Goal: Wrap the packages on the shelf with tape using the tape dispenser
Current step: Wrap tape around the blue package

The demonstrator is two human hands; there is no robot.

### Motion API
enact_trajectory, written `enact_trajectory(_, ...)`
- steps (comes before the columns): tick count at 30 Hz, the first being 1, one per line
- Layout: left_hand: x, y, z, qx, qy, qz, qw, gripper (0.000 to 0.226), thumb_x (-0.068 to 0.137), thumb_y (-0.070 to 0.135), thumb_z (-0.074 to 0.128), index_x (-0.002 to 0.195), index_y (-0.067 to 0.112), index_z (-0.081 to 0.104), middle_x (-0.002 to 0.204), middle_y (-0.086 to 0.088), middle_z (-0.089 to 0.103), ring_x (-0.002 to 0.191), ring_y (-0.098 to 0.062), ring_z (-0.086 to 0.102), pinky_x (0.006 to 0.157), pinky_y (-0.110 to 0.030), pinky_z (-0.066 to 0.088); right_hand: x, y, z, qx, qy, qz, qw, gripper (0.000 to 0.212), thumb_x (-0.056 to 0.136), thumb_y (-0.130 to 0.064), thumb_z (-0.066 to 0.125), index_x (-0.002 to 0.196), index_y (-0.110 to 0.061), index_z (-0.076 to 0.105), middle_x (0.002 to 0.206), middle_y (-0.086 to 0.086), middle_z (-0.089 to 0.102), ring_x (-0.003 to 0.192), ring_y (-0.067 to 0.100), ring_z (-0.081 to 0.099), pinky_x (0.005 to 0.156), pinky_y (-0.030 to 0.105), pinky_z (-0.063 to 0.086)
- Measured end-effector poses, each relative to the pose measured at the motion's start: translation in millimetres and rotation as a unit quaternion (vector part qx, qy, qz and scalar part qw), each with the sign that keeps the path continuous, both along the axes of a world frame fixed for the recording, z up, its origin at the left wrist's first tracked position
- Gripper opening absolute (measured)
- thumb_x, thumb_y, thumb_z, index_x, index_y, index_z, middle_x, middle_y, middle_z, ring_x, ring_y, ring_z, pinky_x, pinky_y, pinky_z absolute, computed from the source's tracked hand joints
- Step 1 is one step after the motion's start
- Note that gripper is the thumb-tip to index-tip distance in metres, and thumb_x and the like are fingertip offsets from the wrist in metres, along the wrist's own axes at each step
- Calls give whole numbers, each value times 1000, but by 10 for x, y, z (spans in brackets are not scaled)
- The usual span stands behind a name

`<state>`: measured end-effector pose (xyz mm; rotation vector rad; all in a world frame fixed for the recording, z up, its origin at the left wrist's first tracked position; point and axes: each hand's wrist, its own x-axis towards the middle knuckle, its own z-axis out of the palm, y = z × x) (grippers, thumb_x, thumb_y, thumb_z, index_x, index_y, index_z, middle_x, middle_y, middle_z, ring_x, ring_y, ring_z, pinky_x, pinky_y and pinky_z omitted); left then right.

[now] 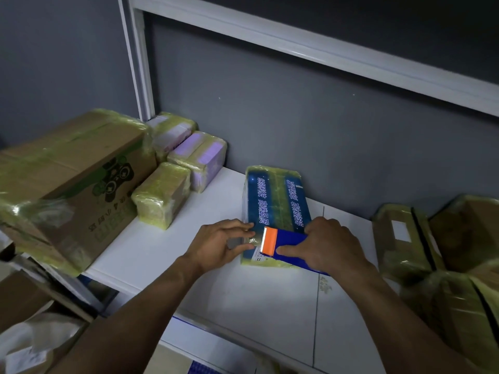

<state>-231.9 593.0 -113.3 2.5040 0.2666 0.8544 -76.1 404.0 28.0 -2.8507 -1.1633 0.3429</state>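
Shelf: white, set against a grey wall; it carries all the packages.
Blue package: lies flat at mid-shelf, long side running away from the person, white print on top, already banded with yellowish tape.
Dispenser: blue body with an orange toothed blade, lying on the near end of the blue package, blade pointing left.
Right hand: grips the dispenser from above, fingers wrapped over its body, forefinger laid along its near side.
Left hand: at the package's near left corner, thumb and fingertips closed in a pinch on the shiny tape just beside the blade.
Carton: large, brown, taped, with a dark gamepad print, at the shelf's left end.
Small packages: three taped ones between the carton and the wall, left of the blue package and apart from it.
Right packages: several brown taped ones stacked at the shelf's right end.
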Motion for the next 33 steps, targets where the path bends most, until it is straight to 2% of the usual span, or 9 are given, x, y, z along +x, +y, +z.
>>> enact_trajectory(5,-15,63,2,42,3,-15,999,39,91,50,68,120,25,75,136,15,64,133,-7,54,95,-30,56,45,-108,-22,23,52,0,998,79,64,-85,73,108,-22,56,107,-8,70,90,12,68,73,26,58)
enact_trajectory(10,-23,87,-23,56,20,-14,998,37,92,45,69,123,24,73,135,10,65,127,-7,59,90,-33,60,167,-282,10,11,53,-11,998,78,65,-84,73,109,-22,59,92,-13,65,77,9,62,69,20,54)
enact_trajectory(15,14,28,20,61,63,-34,996,45,101,48,50,133,21,65,141,2,62,130,-15,57,93,-36,59,276,-411,22,3,35,-15,999,68,68,-83,73,100,-25,55,78,-15,55,69,7,58,64,18,50)
enact_trajectory(18,10,-11,60,78,74,-50,993,43,104,41,49,143,26,57,142,2,60,136,-17,50,96,-31,53,289,-384,19,-3,26,-12,1000,70,68,-83,74,100,-24,55,79,-14,55,71,8,58,67,20,52)
enact_trajectory(22,-1,-62,76,144,94,-42,984,51,93,23,71,143,26,58,139,-4,61,132,-29,54,84,-38,59,301,-308,-6,-2,13,-11,1000,75,65,-85,75,102,-23,53,99,-6,68,82,13,65,70,25,57)
enact_trajectory(24,3,-93,106,136,81,-30,987,42,97,30,65,139,27,62,137,-1,63,131,-25,54,87,-36,58,306,-284,-20,3,11,-11,1000,77,66,-84,75,108,-23,52,111,-4,70,85,13,64,69,25,55)
enact_trajectory(27,38,-160,150,121,70,7,990,41,94,50,63,129,29,69,130,5,66,125,-17,57,88,-32,56,312,-259,-29,0,5,-7,1000,82,66,-84,74,115,-22,53,116,-3,69,88,14,63,71,26,53)
enact_trajectory(30,153,-232,184,91,74,10,993,38,92,46,69,122,24,72,131,4,66,125,-17,58,94,-35,56,330,-270,-42,4,8,-8,1000,84,66,-84,74,119,-21,53,118,-3,69,94,17,68,72,26,54)
enact_trajectory(33,210,-268,170,55,96,-15,994,41,98,43,60,132,21,66,139,4,62,134,-17,53,108,-37,48,349,-289,-54,6,10,-8,1000,85,67,-83,73,120,-21,54,118,-3,69,95,17,68,72,26,54)
